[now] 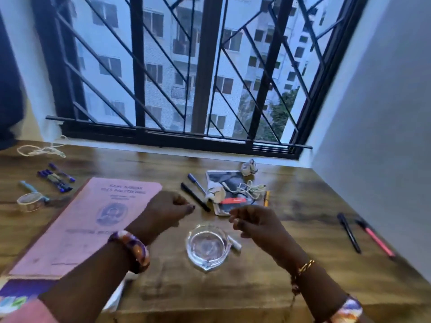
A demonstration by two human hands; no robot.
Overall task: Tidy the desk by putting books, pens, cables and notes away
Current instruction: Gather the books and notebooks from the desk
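My left hand (166, 209) hovers over the desk with fingers curled and nothing visible in it, beside the right edge of a pink record book (81, 224). My right hand (254, 223) hangs loosely curled above the desk, holding nothing. Between them stands a glass dish (207, 249). Just beyond the hands lie a black pen (194, 197), a blue-capped pen (196, 183), and a dark booklet (231, 192) with a white cable (247, 188) and crumpled paper on it. Several blue pens (57, 180) lie far left.
A tape roll (29, 201) and a coil of string (42, 150) sit at the left. A black pen (348, 231) and a pink pen (376, 238) lie at the right by the wall. A crumpled note (249, 166) rests near the barred window.
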